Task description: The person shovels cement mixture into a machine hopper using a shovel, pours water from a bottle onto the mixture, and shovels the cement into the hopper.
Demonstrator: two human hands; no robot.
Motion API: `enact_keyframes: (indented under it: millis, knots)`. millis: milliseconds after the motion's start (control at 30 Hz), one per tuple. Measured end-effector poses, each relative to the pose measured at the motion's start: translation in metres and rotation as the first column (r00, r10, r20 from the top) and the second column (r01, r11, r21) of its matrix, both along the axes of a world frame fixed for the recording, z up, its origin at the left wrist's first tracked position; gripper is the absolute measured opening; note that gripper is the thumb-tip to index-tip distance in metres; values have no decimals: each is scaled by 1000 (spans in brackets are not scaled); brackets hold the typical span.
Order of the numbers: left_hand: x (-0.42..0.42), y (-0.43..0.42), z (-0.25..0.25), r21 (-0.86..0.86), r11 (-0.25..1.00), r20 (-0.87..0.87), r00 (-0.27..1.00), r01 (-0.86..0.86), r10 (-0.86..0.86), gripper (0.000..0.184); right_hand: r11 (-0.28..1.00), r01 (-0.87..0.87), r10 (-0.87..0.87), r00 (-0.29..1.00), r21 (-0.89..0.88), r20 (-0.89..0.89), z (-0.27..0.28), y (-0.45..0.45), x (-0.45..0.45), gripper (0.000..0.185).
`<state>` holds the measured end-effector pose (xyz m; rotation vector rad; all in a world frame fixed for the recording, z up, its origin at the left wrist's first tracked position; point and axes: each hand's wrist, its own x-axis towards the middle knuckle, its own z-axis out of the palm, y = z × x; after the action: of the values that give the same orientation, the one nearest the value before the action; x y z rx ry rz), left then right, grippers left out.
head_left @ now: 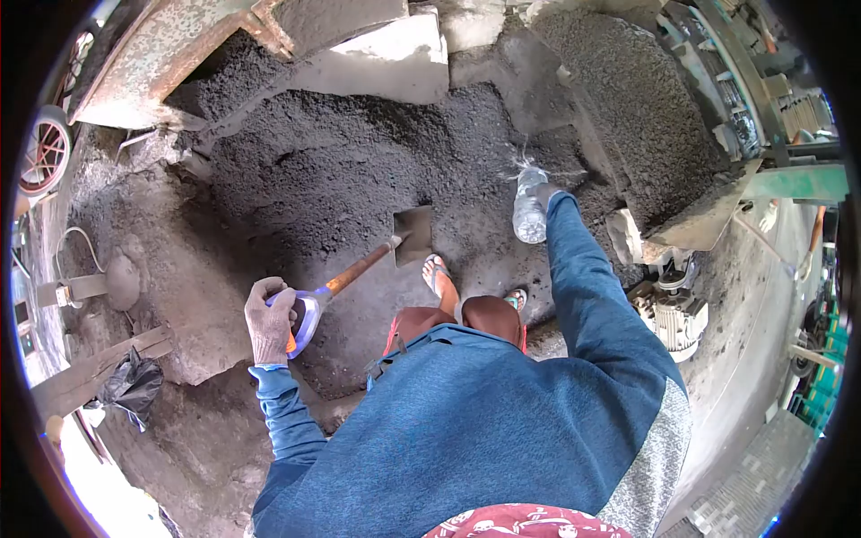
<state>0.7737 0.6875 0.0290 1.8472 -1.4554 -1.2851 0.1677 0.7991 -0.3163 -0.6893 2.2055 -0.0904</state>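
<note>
Shovel (360,265) slants in from ten o'clock, the gloved left hand's fingers (283,309) curled around its near end; at one o'clock, the right hand (543,194) grips a clear bottle (529,213). Steady, low tilting should keep splashing water (526,160) on dark grit (341,170) towards eleven.

So the left arm (291,426) is bent and angled forward from the body, and the gloved left hand (271,318) is curled into a pretty snug grip. Right arm (587,287) is stretched way out ahead, nearly straight, with the right hand (543,193) wrapped in a hold too (tbh it's mostly hidden from this angle).
</note>
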Motion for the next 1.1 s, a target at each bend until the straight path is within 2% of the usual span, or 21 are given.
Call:
enact_keyframes:
  millis: [100,200,300,333,433,533,567,600,700,800,867,933,1000,1033,1067,1100]
  knots:
    - [3,-10,-4,-35,999,26,1000,-3,4,23,997,40,-40,999,-66,11,17,-7,-2,52]
    - [0,-20,-5,-49,999,52,999,8,-5,24,975,213,-212,977,-67,22,67,-37,16,56]
    - [-6,-26,-1,-54,998,82,996,29,-25,24,995,22,-29,997,-102,-72,52,-71,-5,61]
    - [-7,-28,-1,-59,997,81,996,41,-36,25,956,248,-246,969,-156,34,82,-76,10,59]
    - [-11,-30,0,-58,997,79,996,51,-46,25,985,81,-93,993,-153,-71,93,-97,0,57]
    - [-9,-28,-4,-70,996,101,993,63,-56,25,974,137,-123,989,-178,86,94,-98,-7,57]
    - [-8,-26,-3,-79,995,100,994,54,-46,25,971,157,-133,981,-182,140,109,-97,0,57]
    - [-8,-24,-3,-88,995,98,994,48,-40,25,990,84,-82,996,-114,27,127,-92,3,58]
    - [-8,-19,1,-73,997,110,994,20,-12,24,999,-39,37,994,-15,-103,173,-63,-4,59]
    - [-4,-15,-2,-78,997,104,995,4,4,23,991,-106,121,971,83,-204,183,-31,-16,59]
    - [1,-18,-4,-80,997,123,992,13,-3,23,999,23,-13,975,40,-223,150,-1,-34,58]
    - [3,-26,-11,-80,996,113,993,26,-17,23,936,323,-345,922,-143,-175,100,33,-50,58]
    - [-7,-36,-7,-76,996,140,989,55,-44,22,743,584,-624,781,-326,-22,80,60,-56,59]
    - [-13,-42,-6,-75,995,154,986,70,-58,22,603,717,-727,674,-350,129,80,68,-54,60]
    - [-16,-49,-9,-80,992,164,983,98,-84,22,519,745,-785,610,-420,112,80,69,-52,63]
    - [-21,-55,-8,-91,988,176,978,126,-109,22,510,774,-792,593,-376,146,79,70,-55,63]
